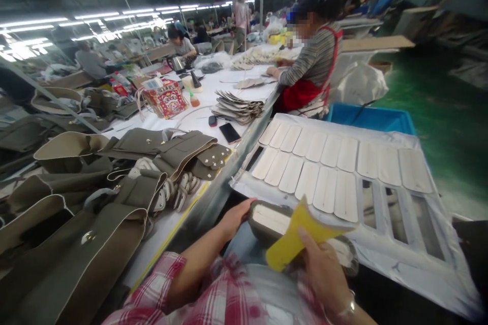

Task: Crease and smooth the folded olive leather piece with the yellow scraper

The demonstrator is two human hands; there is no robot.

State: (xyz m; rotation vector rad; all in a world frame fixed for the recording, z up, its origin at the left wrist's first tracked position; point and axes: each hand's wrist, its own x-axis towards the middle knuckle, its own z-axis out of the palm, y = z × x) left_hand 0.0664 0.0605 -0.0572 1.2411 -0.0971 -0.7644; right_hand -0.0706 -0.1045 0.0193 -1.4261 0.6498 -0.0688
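My left hand point(237, 219) is closed around the left end of a dark olive bag piece point(263, 226) with a cream strip on top, held above my lap. Part of that piece is covered by a curved yellow sheet point(286, 244), which my right hand point(324, 269) pinches between thumb and fingers. Just beyond, a white-covered board point(385, 213) carries rows of cream rounded panels point(310, 183). At its near right, long slots show through the covering.
Olive bags point(110, 249) pile up on the white table to the left. Farther along lie a phone point(229, 133), a stack of flat pieces point(238, 106) and a red patterned box point(168, 99). A co-worker point(312, 56) sits ahead, near a blue bin point(371, 117).
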